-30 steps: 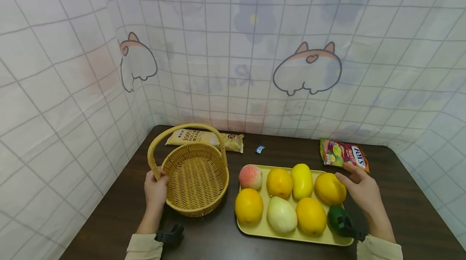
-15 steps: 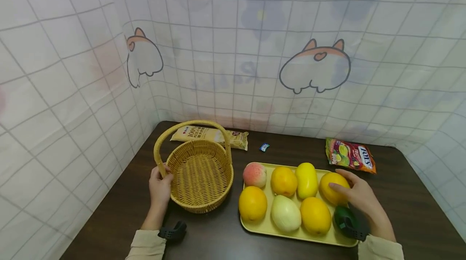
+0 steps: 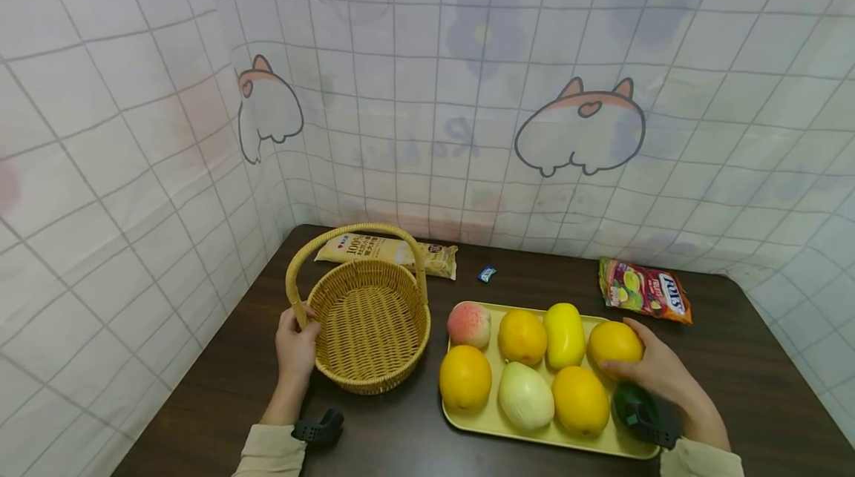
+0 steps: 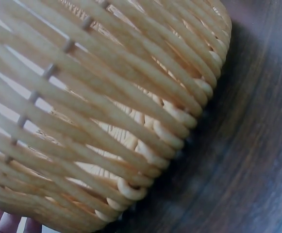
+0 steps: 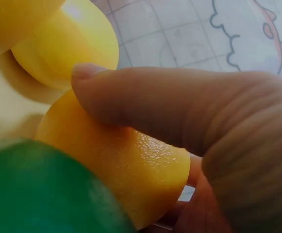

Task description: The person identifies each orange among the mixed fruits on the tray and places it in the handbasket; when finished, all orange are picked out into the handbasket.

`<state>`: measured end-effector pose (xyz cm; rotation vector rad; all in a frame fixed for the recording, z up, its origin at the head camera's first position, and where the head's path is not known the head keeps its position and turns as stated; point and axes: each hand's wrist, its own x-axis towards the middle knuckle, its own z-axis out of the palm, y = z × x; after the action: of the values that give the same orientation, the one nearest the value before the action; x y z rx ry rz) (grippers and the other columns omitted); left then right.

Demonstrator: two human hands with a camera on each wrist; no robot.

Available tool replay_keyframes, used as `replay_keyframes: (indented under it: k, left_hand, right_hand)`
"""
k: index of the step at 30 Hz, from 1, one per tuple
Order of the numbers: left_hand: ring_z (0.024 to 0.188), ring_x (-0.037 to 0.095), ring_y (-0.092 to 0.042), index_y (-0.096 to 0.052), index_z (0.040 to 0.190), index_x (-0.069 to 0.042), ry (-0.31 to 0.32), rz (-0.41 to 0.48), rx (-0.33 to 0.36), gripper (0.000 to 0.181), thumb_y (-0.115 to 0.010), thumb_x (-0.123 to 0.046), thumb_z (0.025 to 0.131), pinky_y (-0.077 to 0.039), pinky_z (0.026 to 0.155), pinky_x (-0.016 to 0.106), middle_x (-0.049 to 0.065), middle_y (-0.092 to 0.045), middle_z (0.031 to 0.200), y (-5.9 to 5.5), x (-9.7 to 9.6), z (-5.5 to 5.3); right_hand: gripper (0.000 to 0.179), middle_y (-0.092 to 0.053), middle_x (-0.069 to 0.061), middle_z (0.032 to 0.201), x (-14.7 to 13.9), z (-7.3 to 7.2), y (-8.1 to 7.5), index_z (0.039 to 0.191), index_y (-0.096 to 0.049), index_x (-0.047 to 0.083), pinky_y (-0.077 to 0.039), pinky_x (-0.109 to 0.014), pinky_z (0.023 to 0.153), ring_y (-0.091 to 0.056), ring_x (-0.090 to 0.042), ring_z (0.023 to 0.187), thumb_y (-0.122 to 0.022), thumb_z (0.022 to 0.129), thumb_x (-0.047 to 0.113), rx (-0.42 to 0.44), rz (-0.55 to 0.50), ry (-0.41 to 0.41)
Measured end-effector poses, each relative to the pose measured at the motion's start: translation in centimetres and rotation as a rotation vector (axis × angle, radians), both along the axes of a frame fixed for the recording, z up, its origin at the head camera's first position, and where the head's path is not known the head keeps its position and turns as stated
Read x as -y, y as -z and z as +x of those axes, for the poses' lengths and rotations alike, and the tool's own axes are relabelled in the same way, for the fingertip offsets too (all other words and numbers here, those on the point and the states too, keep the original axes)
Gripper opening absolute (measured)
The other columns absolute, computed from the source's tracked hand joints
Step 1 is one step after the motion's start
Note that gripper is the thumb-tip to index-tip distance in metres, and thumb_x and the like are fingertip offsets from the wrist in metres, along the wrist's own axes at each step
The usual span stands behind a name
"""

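In the head view my left hand point(image 3: 296, 347) grips the woven basket point(image 3: 369, 380) at its left side, where the arched handle meets the rim. The left wrist view shows the basket's slatted side point(image 4: 131, 121) up close, with fingertips at its lower left edge. My right hand point(image 3: 661, 369) holds a yellow-orange orange point(image 3: 613, 343) at the tray's back right corner. Its thumb point(image 5: 131, 97) lies across the dimpled skin in the right wrist view, fingers behind. A dark green fruit point(image 3: 631, 406) sits just below this hand, partly hidden by the wrist strap.
On the yellow tray point(image 3: 494, 429) lie a peach point(image 3: 469, 325), a pale green fruit point(image 3: 526, 395), a long yellow fruit point(image 3: 564, 336) and several orange fruits. Along the back are a long beige packet point(image 3: 437, 260), a small blue sweet point(image 3: 487, 274) and a red candy bag point(image 3: 644, 290).
My right hand has come down from above the tray's right edge onto the orange, thumb and fingers closing round it. The left hand stays on the basket; the head view has shifted slightly.
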<state>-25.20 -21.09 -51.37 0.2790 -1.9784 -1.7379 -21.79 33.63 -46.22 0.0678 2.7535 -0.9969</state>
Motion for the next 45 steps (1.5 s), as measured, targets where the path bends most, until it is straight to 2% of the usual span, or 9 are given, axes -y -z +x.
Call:
replay_keyframes:
  k: [9,17,25,28,32,35,41,45]
  left_hand:
    - [0.113,0.024,-0.045,-0.055,0.098,0.009,0.015,-0.009,0.012,0.018,-0.052,0.013,0.08,-0.034,0.089,0.032,0.019,-0.05,0.124,-0.2,-0.1,0.2]
    - [0.111,0.026,-0.046,-0.055,0.097,0.006,0.032,-0.063,0.025,0.018,-0.052,0.012,0.08,-0.034,0.087,0.034,0.017,-0.049,0.123,-0.2,-0.3,0.4]
    - [0.115,0.029,-0.046,-0.056,0.096,0.005,0.026,-0.119,-0.003,0.016,-0.053,0.012,0.081,-0.033,0.09,0.037,0.017,-0.049,0.126,-0.1,-0.6,0.4]
    - [0.122,0.033,-0.046,-0.054,0.092,0.006,0.049,-0.146,-0.02,0.012,-0.052,0.012,0.082,-0.032,0.091,0.039,0.017,-0.049,0.132,-0.2,-0.5,0.5]
    - [0.132,0.038,-0.041,-0.05,0.088,0.007,0.09,-0.164,-0.026,0.008,-0.051,0.013,0.083,-0.03,0.093,0.04,0.019,-0.047,0.14,-0.6,-0.3,0.5]
    - [0.134,0.039,-0.04,-0.049,0.089,0.007,0.1,-0.155,-0.023,0.007,-0.05,0.012,0.084,-0.03,0.093,0.041,0.02,-0.046,0.142,-0.6,-0.3,0.5]
    - [0.131,0.037,-0.042,-0.049,0.087,0.005,0.083,-0.139,-0.027,0.008,-0.051,0.01,0.082,-0.031,0.089,0.039,0.019,-0.049,0.139,-0.2,-0.5,0.6]
    - [0.13,0.036,-0.043,-0.05,0.087,0.004,0.071,-0.143,-0.018,0.01,-0.053,0.01,0.08,-0.032,0.089,0.038,0.018,-0.05,0.139,0.1,-0.5,0.7]
  right_hand:
    - [0.106,-0.033,-0.041,0.139,0.4,0.2,-0.7,0.15,-0.012,-0.008,-0.044,-0.06,0.088,-0.05,-0.048,0.111,-0.07,0.085,0.052,-0.03,0.034,0.06]
    - [0.104,-0.033,-0.038,0.141,1.1,1.0,-2.6,0.152,-0.008,-0.006,-0.044,-0.058,0.09,-0.049,-0.046,0.111,-0.069,0.088,0.048,-0.135,-0.066,0.098]
    - [0.097,-0.035,-0.031,0.143,3.8,1.3,-4.4,0.156,-0.007,0.007,-0.049,-0.042,0.085,-0.051,-0.039,0.111,-0.068,0.091,0.043,-0.221,-0.204,0.081]
    - [0.095,-0.035,-0.028,0.145,5.1,1.2,-4.8,0.157,-0.007,0.013,-0.049,-0.042,0.086,-0.051,-0.038,0.113,-0.068,0.091,0.043,-0.235,-0.243,0.066]
    - [0.094,-0.033,-0.026,0.148,6.9,0.9,-4.9,0.158,-0.008,0.017,-0.046,-0.051,0.092,-0.05,-0.038,0.117,-0.068,0.09,0.045,-0.26,-0.266,0.045]
    - [0.092,-0.035,-0.023,0.149,8.3,0.7,-4.7,0.157,-0.011,0.018,-0.045,-0.052,0.094,-0.05,-0.037,0.119,-0.069,0.09,0.044,-0.28,-0.292,0.03]
    - [0.084,-0.048,-0.017,0.139,12.3,1.0,-4.1,0.153,-0.026,0.02,-0.05,-0.042,0.085,-0.055,-0.032,0.11,-0.074,0.087,0.036,-0.363,-0.343,-0.008]
    - [0.082,-0.05,-0.015,0.137,14.8,1.0,-3.5,0.151,-0.031,0.023,-0.052,-0.038,0.081,-0.056,-0.031,0.107,-0.078,0.084,0.033,-0.361,-0.403,-0.05]
